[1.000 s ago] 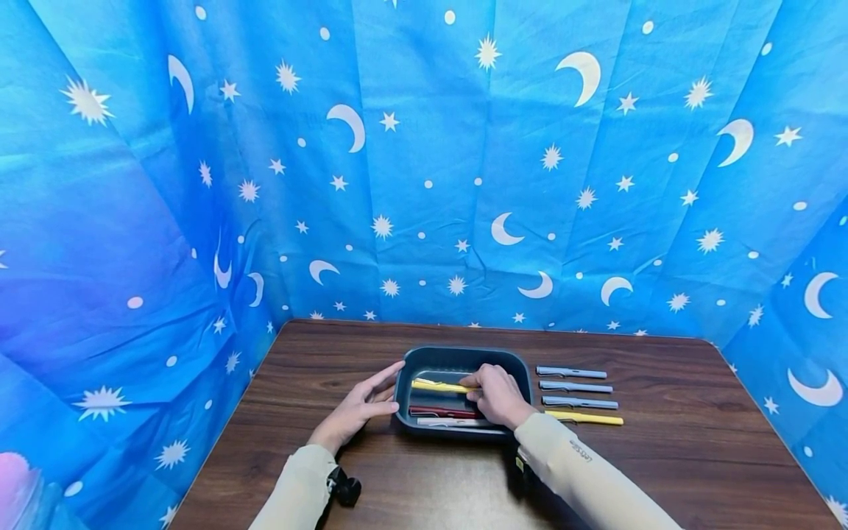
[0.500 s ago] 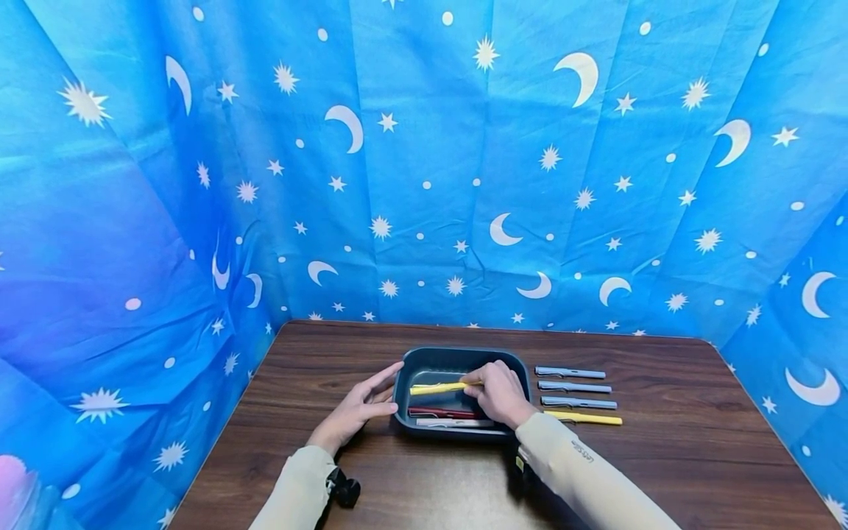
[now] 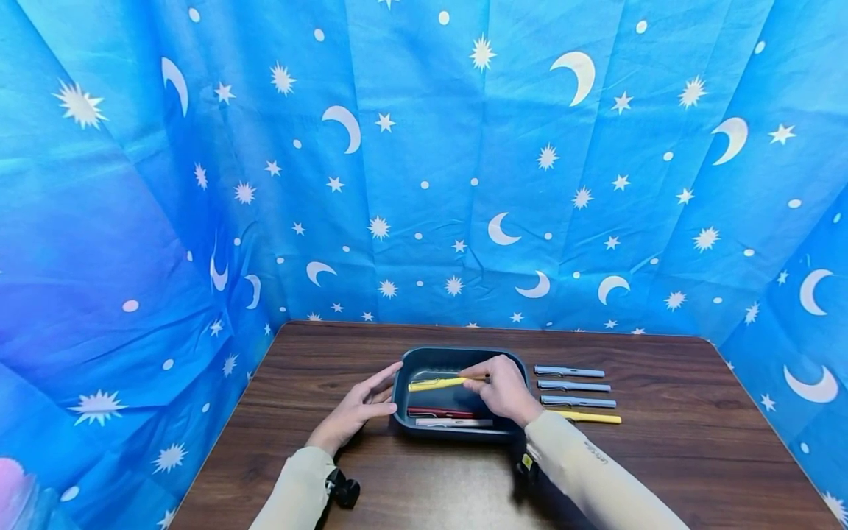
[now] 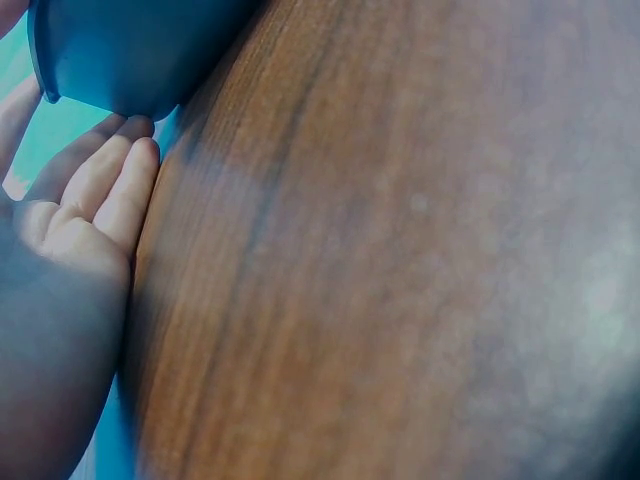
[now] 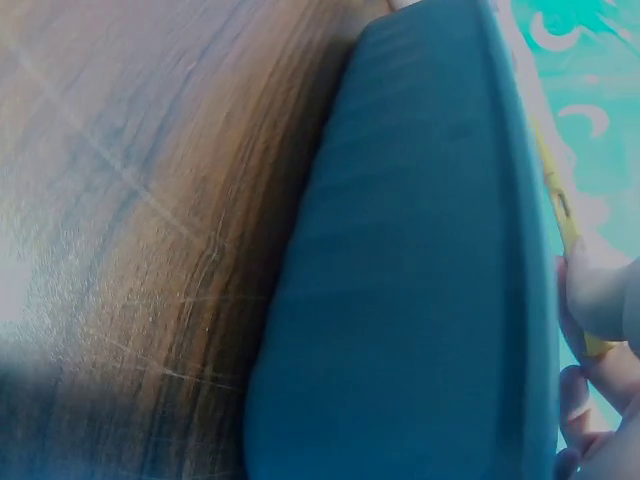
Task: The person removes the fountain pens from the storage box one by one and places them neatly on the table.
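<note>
R hand (image 3: 505, 388) pinching slim yellow plastic-looking pen (image 3: 436, 383) over dark rectangular hard-walled tray (image 3: 457, 434)!
Prob. light, stiff, bit slick: mid-barrel's best. L hand (image 3: 358, 412), thumb/fingers spread, at tray's end.

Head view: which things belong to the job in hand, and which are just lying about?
Likely the job's:
dark tray, left hand touching it
yellow pen, in right hand
red pen, pale pen inside the tray
three blue pens, second yellow pen beside the tray
wooden table beneath

Seemingly just about:
starry blue curtain
pink item, unclear, far left
</note>
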Motion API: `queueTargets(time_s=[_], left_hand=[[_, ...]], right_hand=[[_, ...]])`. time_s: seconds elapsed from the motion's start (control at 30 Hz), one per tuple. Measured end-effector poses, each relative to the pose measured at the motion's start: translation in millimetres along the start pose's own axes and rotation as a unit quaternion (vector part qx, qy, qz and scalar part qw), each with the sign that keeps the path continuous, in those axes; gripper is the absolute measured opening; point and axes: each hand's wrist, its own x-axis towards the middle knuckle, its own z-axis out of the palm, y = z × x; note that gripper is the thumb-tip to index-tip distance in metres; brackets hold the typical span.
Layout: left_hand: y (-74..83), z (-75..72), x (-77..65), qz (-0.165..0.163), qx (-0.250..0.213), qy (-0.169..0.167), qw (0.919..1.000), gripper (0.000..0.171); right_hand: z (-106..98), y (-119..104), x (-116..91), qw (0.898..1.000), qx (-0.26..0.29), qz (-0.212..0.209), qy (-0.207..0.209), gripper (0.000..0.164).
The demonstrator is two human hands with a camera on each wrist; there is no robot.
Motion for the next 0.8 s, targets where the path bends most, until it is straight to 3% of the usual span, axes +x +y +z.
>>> queueTargets(time_s=[0.43, 0.8], left_hand=[[-0.5, 0.3, 0.2, -0.003, 0.001, 0.005, 1.0000, 0.070], [1.2, 0.9, 0.1, -0.002, 0.008, 0.005, 1.0000, 0.070]], right_hand=[[-23.5, 12.5, -11.1, 0.991, 0.116, 0.060, 0.016, 0.022], [-36.0, 21.0, -18.4, 0.991, 0.116, 0.058, 0.046, 0.017]])
